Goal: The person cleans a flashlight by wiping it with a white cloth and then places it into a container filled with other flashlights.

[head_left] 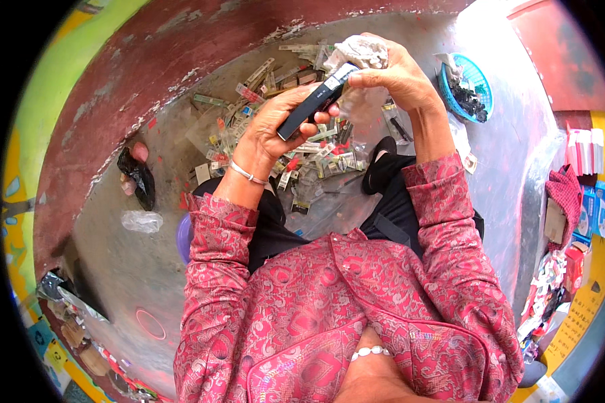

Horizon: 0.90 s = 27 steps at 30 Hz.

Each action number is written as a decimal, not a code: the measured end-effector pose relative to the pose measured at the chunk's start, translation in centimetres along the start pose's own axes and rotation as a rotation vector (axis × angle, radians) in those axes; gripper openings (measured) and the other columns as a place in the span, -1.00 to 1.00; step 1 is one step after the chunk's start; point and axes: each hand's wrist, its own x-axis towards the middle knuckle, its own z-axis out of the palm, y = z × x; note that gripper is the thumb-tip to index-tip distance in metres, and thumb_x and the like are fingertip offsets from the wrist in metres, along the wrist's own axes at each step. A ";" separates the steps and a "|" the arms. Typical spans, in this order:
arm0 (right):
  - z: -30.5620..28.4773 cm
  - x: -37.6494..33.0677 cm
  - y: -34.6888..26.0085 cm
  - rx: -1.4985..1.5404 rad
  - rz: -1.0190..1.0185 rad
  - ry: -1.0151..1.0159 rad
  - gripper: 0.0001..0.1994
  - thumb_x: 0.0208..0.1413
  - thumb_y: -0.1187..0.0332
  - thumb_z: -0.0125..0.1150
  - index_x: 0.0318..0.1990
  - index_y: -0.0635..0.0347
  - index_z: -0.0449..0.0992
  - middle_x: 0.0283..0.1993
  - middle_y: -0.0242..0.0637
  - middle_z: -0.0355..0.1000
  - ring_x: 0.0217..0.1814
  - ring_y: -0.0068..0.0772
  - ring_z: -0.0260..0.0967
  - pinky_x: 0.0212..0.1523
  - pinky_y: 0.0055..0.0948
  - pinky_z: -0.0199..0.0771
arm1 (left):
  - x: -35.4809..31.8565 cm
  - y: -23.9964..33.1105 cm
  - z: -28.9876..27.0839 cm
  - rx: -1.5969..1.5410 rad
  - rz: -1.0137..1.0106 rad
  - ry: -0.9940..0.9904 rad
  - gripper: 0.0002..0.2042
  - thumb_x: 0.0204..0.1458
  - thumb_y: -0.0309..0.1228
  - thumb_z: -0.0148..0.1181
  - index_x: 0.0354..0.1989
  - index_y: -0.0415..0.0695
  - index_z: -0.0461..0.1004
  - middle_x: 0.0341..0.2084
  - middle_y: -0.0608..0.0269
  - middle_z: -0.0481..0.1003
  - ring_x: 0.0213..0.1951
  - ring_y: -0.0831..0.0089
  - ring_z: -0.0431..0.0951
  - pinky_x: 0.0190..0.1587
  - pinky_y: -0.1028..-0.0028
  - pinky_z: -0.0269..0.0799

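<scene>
My left hand (pixel 272 127) grips a long, slim black box (pixel 316 102) that slants up to the right. At the box's upper, white-tipped end, the fingertips of my right hand (pixel 390 74) pinch it. That right hand also has a crumpled clear plastic wrapper (pixel 363 50) bunched in its palm. A silver bangle (pixel 247 174) sits on my left wrist. Both red patterned sleeves come up from the lower edge. Below the hands, a heap of small packets and torn wrappers (pixel 296 151) lies on the grey concrete floor.
A blue plastic basket (pixel 480 80) with dark small parts stands at the upper right. A black bag (pixel 138 178) and a clear bag (pixel 141 220) lie at the left by the red wall. Stacked boxes (pixel 595 201) and a red cloth (pixel 565 191) sit at the right.
</scene>
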 end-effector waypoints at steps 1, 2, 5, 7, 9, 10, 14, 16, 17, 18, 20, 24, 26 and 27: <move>0.0 0.1 0.1 0.012 0.009 -0.018 -0.70 -0.24 0.40 0.34 -0.29 0.22 0.42 -0.38 -0.48 0.37 -0.32 -0.66 0.28 -0.26 -0.62 0.30 | -0.1 0.0 -0.2 0.022 0.017 0.011 -0.70 0.14 -0.37 -0.13 -0.08 -0.37 0.23 -0.37 -0.08 0.42 -0.47 0.48 0.45 -0.66 0.69 0.42; 0.2 0.1 0.1 0.009 -0.018 0.015 -0.71 -0.24 0.44 0.32 -0.29 0.22 0.42 -0.39 -0.46 0.38 -0.36 -0.65 0.30 -0.29 -0.61 0.31 | -0.1 0.0 -0.3 0.044 0.030 0.022 -0.69 0.14 -0.36 -0.13 -0.07 -0.38 0.22 -0.34 -0.11 0.42 -0.44 0.45 0.48 -0.64 0.66 0.46; 1.0 0.1 0.0 0.141 0.067 0.052 -0.73 -0.27 0.46 0.33 -0.33 0.22 0.44 -0.42 -0.45 0.38 -0.41 -0.63 0.31 -0.33 -0.60 0.32 | -0.5 0.3 -0.1 -0.012 0.026 -0.013 -0.66 0.14 -0.37 -0.16 -0.04 -0.43 0.18 -0.29 -0.21 0.42 -0.40 0.32 0.53 -0.54 0.57 0.55; 0.8 0.2 0.3 0.204 0.105 0.018 -0.75 -0.28 0.46 0.32 -0.35 0.23 0.45 -0.43 -0.43 0.39 -0.42 -0.61 0.32 -0.35 -0.60 0.33 | -0.8 0.2 0.4 -0.048 -0.001 0.026 -0.65 0.14 -0.37 -0.17 -0.02 -0.43 0.16 -0.32 -0.22 0.42 -0.42 0.31 0.53 -0.55 0.56 0.55; 0.7 0.3 0.8 0.281 0.128 0.014 -0.77 -0.28 0.44 0.31 -0.37 0.24 0.46 -0.43 -0.41 0.40 -0.43 -0.60 0.33 -0.37 -0.59 0.34 | -0.9 0.3 0.6 -0.082 -0.020 -0.005 -0.62 0.16 -0.36 -0.21 0.03 -0.44 0.11 -0.27 -0.30 0.39 -0.37 0.19 0.54 -0.52 0.50 0.57; 0.8 0.3 1.1 0.323 0.133 0.024 -0.77 -0.27 0.43 0.31 -0.38 0.25 0.46 -0.43 -0.40 0.41 -0.44 -0.59 0.34 -0.38 -0.58 0.35 | -1.0 0.3 0.9 -0.078 -0.021 0.013 -0.60 0.17 -0.33 -0.24 0.05 -0.43 0.09 -0.27 -0.29 0.38 -0.38 0.15 0.53 -0.52 0.48 0.58; 0.5 0.5 1.5 0.627 0.202 0.080 -0.78 -0.20 0.46 0.25 -0.32 0.26 0.46 -0.40 -0.33 0.44 -0.42 -0.50 0.40 -0.35 -0.50 0.44 | -1.0 1.2 0.2 -0.354 -0.056 -0.068 -0.55 0.15 -0.33 -0.20 0.06 -0.49 0.04 -0.06 -0.42 0.22 -0.05 -0.11 0.35 -0.14 0.26 0.49; 0.3 0.9 1.8 0.837 0.259 0.118 -0.79 -0.15 0.50 0.22 -0.28 0.25 0.45 -0.38 -0.29 0.45 -0.40 -0.44 0.43 -0.30 -0.46 0.48 | -0.7 1.6 -1.7 -0.355 0.023 -0.075 -0.54 0.11 -0.38 -0.13 0.07 -0.52 0.03 0.04 -0.44 0.10 0.11 -0.13 0.17 0.09 0.19 0.29; 0.3 1.1 2.1 0.879 0.281 0.209 -0.81 -0.13 0.50 0.21 -0.30 0.25 0.44 -0.37 -0.29 0.45 -0.40 -0.45 0.43 -0.31 -0.47 0.48 | -0.5 1.5 -1.2 -0.046 0.166 0.129 -0.55 0.10 -0.43 -0.14 0.10 -0.46 0.02 0.06 -0.38 0.11 0.10 -0.05 0.21 0.08 0.24 0.31; 0.1 1.4 2.6 0.900 0.281 0.224 -0.82 -0.13 0.51 0.21 -0.31 0.25 0.44 -0.38 -0.30 0.45 -0.40 -0.46 0.42 -0.31 -0.47 0.47 | -0.3 1.2 -0.8 0.095 0.263 0.177 -0.56 0.09 -0.46 -0.13 0.12 -0.40 0.03 0.09 -0.27 0.12 0.11 0.03 0.21 0.11 0.27 0.27; 0.2 1.5 2.7 0.913 0.261 0.256 -0.86 -0.12 0.50 0.22 -0.34 0.24 0.45 -0.41 -0.31 0.45 -0.40 -0.49 0.42 -0.29 -0.49 0.46 | -0.1 0.3 0.2 0.332 0.433 0.222 -0.57 0.08 -0.51 -0.11 0.15 -0.29 0.06 0.13 -0.08 0.13 0.14 0.16 0.19 0.15 0.31 0.18; 1.8 1.9 4.0 0.911 0.267 0.313 -0.86 -0.18 0.51 0.25 -0.38 0.26 0.49 -0.44 -0.34 0.46 -0.42 -0.51 0.38 -0.36 -0.55 0.38 | 0.7 -0.5 1.8 0.518 0.632 0.196 -0.57 0.07 -0.53 -0.06 0.16 -0.17 0.10 0.16 0.14 0.12 0.18 0.30 0.12 0.22 0.33 0.02; 2.9 2.0 4.3 0.884 0.288 0.393 -0.86 -0.19 0.51 0.26 -0.39 0.26 0.50 -0.49 -0.37 0.44 -0.48 -0.55 0.33 -0.44 -0.57 0.31 | 0.9 -0.2 1.8 0.501 0.690 0.210 -0.55 0.04 -0.52 0.03 0.13 -0.16 0.11 0.09 0.09 0.20 0.11 0.39 0.21 0.17 0.38 0.14; 3.4 1.9 4.0 0.891 0.305 0.410 -0.87 -0.19 0.51 0.26 -0.40 0.25 0.50 -0.50 -0.37 0.43 -0.50 -0.57 0.31 -0.48 -0.56 0.30 | 0.9 -0.1 1.5 0.482 0.697 0.209 -0.57 0.05 -0.52 0.03 0.11 -0.17 0.13 0.08 0.08 0.21 0.10 0.38 0.23 0.15 0.38 0.17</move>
